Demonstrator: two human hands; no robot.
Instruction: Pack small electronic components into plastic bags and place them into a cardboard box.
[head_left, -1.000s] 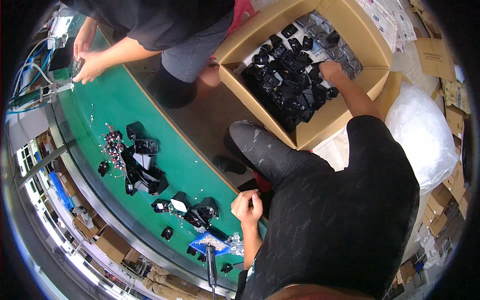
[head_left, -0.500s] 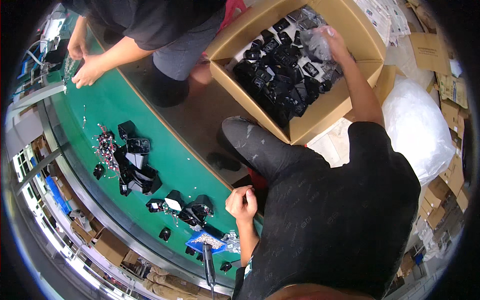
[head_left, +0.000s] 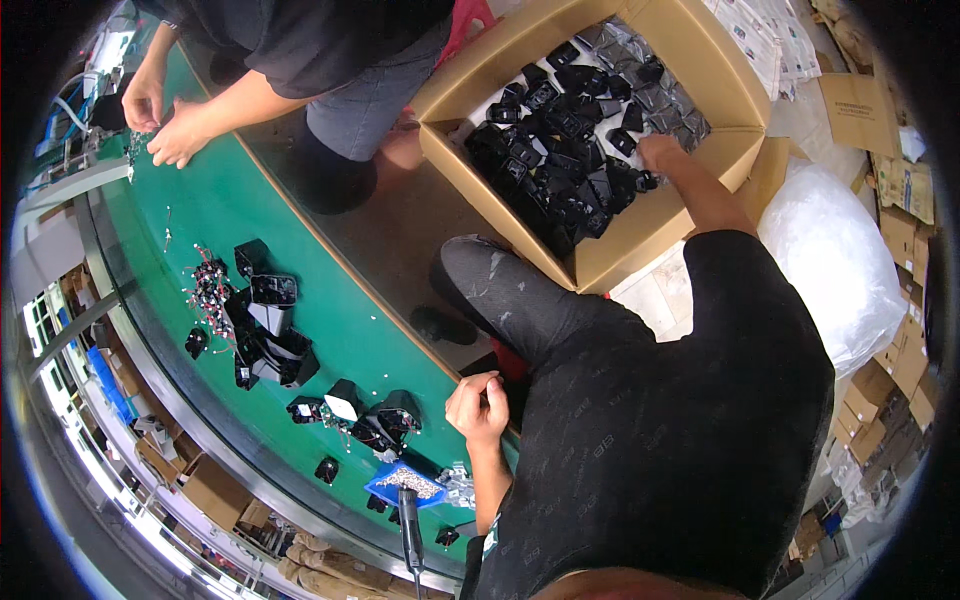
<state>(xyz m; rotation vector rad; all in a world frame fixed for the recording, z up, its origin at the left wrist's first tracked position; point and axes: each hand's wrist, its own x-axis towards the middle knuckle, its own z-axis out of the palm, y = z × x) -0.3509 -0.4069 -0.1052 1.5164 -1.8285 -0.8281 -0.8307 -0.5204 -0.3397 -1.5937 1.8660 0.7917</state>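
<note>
My right hand (head_left: 660, 152) reaches into a large open cardboard box (head_left: 640, 265), its fingers drawn together low among black plastic housings (head_left: 570, 120). Its fingertips are partly hidden, so what they hold cannot be made out. Beside it, along the box's far right side, lie greyish parts (head_left: 680, 110) that look wrapped in clear film. My left hand (head_left: 478, 405) rests at the edge of the green worktable (head_left: 340, 300), fingers curled in, with nothing visible in it. Nearest to it on the table are black housings with wires (head_left: 390, 420) and a blue tray (head_left: 385, 482) of small pale pieces.
A power screwdriver (head_left: 411, 530) stands by the tray. Farther along lie more housings (head_left: 270, 340) and a bundle of thin wires (head_left: 210, 295). Another person's hands (head_left: 175, 130) work at the table's far end. A big clear plastic bag (head_left: 835, 260) sits right of the box.
My right hand has let go of the crumpled clear plastic and moved nearer and lower in the box. More greyish parts now show at its far right. My left hand has barely moved.
</note>
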